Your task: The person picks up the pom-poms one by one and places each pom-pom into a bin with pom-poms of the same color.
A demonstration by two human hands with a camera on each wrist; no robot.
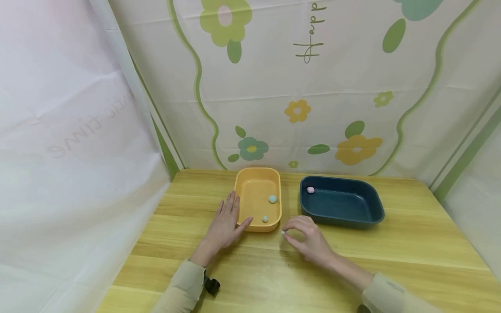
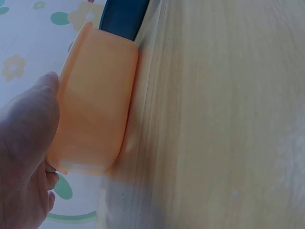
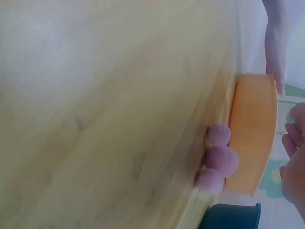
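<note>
My left hand [image 1: 223,228] rests along the left side of the yellow tray [image 1: 238,191], with its fingers straight and its thumb at the near rim. Inside that tray lie a pale blue ball [image 1: 272,199] and a smaller pale green ball [image 1: 265,219]. Just right of the tray's near corner, above the table, my right hand [image 1: 311,241] pinches a small pale ball [image 3: 290,118] between thumb and fingertips. Several pink balls [image 3: 222,161] sit on the table beside the yellow tray in the right wrist view; the head view does not show them.
A dark blue tray [image 1: 344,221] stands to the right with a pink ball [image 1: 311,190] in its far left corner. Behind both trays hangs a flowered cloth [image 1: 270,87]. The wooden table [image 1: 250,269] stretches in front.
</note>
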